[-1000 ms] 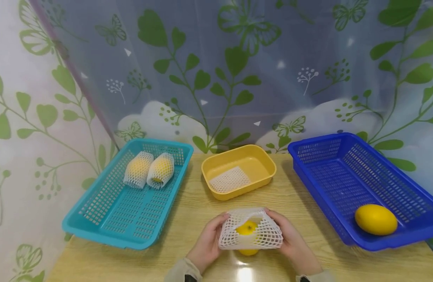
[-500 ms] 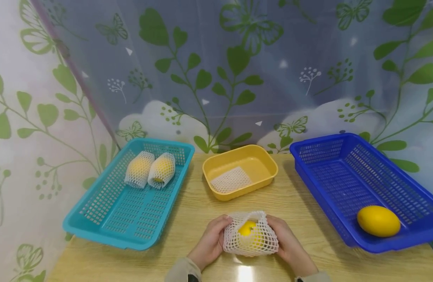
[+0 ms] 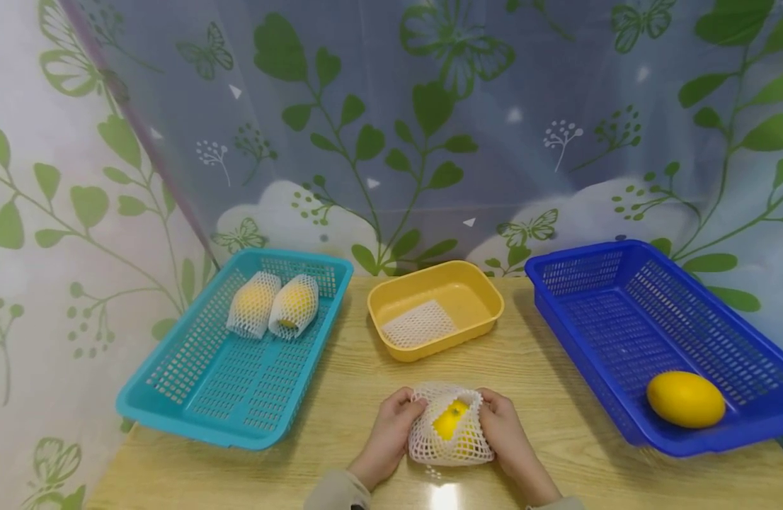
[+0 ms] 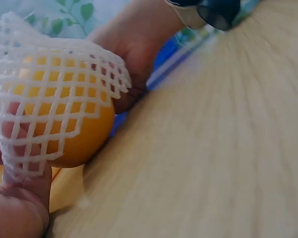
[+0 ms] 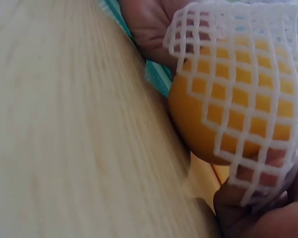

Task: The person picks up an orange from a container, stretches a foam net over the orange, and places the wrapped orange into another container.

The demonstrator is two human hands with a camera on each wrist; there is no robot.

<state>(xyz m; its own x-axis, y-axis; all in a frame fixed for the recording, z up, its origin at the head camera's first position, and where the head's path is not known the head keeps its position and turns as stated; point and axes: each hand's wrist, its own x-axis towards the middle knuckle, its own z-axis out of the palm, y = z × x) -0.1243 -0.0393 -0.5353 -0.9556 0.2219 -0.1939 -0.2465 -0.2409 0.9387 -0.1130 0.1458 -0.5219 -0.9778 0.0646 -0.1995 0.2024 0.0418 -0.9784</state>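
Observation:
A white foam net sleeve (image 3: 423, 433) surrounds most of a yellow oval fruit (image 3: 452, 421) near the table's front. The fruit's stem end shows through the sleeve's open top. My left hand (image 3: 389, 433) pinches the sleeve's left side between thumb and fingers, and my right hand (image 3: 510, 433) pinches its right side. In the left wrist view, the fruit's bare orange-yellow lower part (image 4: 97, 136) sticks out past the net (image 4: 54, 91). The right wrist view also has this uncovered part (image 5: 188, 116) low, close to the wooden tabletop (image 5: 79, 129).
At left, a teal basket (image 3: 238, 418) holds two net-wrapped yellow fruits (image 3: 254, 303). A yellow tray (image 3: 437, 348) with flat foam nets (image 3: 419, 324) stands behind my hands. At right is a blue basket (image 3: 589, 333) with one bare yellow fruit (image 3: 686, 399). A patterned curtain (image 3: 391, 142) backs the table.
The sleeve, stretched wide above the fruit earlier, has come down around it and narrowed. Both hands have drawn closer together. The baskets and tray stay in place.

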